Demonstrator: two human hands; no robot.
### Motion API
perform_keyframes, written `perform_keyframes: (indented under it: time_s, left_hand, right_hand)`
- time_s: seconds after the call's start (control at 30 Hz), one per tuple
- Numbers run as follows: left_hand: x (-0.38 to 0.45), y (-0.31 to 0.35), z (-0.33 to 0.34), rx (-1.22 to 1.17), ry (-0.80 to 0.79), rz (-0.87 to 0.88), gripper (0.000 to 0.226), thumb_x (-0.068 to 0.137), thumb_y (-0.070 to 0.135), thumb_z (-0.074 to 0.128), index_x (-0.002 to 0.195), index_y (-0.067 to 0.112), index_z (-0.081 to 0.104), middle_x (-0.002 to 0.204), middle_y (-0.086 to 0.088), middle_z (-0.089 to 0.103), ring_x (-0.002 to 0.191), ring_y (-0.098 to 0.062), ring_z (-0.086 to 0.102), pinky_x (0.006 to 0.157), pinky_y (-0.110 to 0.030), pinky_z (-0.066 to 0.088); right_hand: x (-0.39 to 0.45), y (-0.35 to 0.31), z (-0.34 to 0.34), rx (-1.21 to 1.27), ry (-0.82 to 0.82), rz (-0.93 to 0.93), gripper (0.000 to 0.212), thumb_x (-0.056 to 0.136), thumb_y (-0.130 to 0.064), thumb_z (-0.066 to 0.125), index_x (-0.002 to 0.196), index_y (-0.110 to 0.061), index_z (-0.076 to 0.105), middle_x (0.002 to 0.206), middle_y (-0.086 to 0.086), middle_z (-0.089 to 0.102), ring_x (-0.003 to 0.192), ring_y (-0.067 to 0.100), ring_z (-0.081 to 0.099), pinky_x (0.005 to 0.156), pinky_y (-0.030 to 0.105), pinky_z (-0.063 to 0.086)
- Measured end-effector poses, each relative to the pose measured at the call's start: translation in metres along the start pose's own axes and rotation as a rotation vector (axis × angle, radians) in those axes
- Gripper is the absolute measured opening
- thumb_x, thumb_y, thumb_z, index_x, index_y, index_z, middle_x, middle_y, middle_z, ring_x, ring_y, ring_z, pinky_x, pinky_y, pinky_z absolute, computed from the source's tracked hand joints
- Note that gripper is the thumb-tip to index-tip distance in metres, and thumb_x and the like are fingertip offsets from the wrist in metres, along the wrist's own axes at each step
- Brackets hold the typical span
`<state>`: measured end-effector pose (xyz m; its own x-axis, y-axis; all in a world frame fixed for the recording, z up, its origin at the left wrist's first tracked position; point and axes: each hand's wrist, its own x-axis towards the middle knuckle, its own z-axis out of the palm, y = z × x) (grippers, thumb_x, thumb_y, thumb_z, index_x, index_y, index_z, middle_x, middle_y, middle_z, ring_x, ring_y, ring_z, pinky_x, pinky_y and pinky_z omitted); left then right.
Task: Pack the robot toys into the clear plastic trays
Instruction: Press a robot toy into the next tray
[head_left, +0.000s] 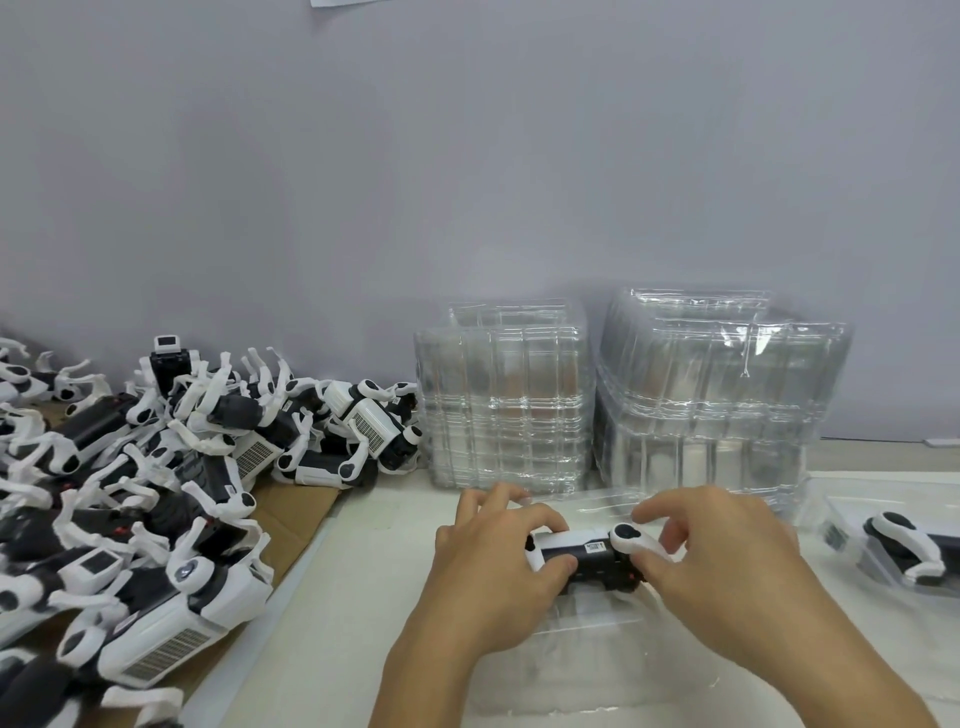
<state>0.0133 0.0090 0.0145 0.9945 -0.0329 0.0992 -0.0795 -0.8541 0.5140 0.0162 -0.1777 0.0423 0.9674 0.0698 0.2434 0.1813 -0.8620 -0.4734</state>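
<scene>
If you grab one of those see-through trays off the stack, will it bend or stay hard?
The clear trays look thin, so one would probably flex and feel light. The glossy plastic may be slippery. The tall stack could tip if pushed.

Packed toy (914, 545) cut by right edge; heap (130, 493) seemingly cropped left.

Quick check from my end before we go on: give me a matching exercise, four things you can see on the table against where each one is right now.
Things:
1. Robot toy being packed
2. Pile of robot toys
3. Stacks of clear trays
4. Packed tray

Places:
A. At the right edge of the view
B. On the cardboard at the left
C. Against the wall behind the hands
D. Between the left hand and right hand, over an open tray

Pairs: 1-D, 2-B, 3-C, 4-A
</scene>
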Motion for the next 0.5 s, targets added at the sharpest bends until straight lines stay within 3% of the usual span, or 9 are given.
perform_keyframes:
  time_s: [0.13, 0.27, 0.5]
  left_hand:
    - [0.000, -0.002, -0.002, 0.020, -0.020, 0.006, 0.032, 0.091, 0.050, 0.058, 0.123, 0.045, 0.057, 0.140, 0.023, 0.031, 0.132, -0.005, 0.022, 0.108, -0.035, 0.025]
    - [0.000, -0.003, -0.002, 0.034, -0.025, 0.008, 0.038, 0.091, 0.051, 0.058, 0.128, 0.045, 0.055, 0.141, 0.023, 0.030, 0.133, -0.005, 0.019, 0.109, -0.035, 0.024]
    - [-0.001, 0.000, -0.002, -0.007, 0.025, 0.019, 0.029, 0.090, 0.048, 0.060, 0.116, 0.051, 0.048, 0.130, 0.030, 0.036, 0.125, -0.004, 0.030, 0.102, -0.032, 0.028]
  right_hand:
    - [-0.001, -0.003, 0.010, 0.070, 0.108, 0.015, 0.006, 0.085, -0.035, 0.075, 0.090, -0.035, 0.074, 0.070, -0.017, 0.062, 0.078, 0.006, 0.055, 0.080, 0.031, 0.044]
    - [0.000, -0.002, 0.022, 0.103, 0.150, 0.078, 0.010, 0.084, -0.020, 0.075, 0.081, -0.029, 0.073, 0.079, -0.012, 0.061, 0.083, 0.014, 0.052, 0.071, 0.031, 0.040]
    - [0.000, -0.003, 0.018, -0.077, 0.107, 0.011, 0.007, 0.089, -0.033, 0.068, 0.091, -0.038, 0.064, 0.091, -0.019, 0.045, 0.095, 0.008, 0.037, 0.080, 0.029, 0.036]
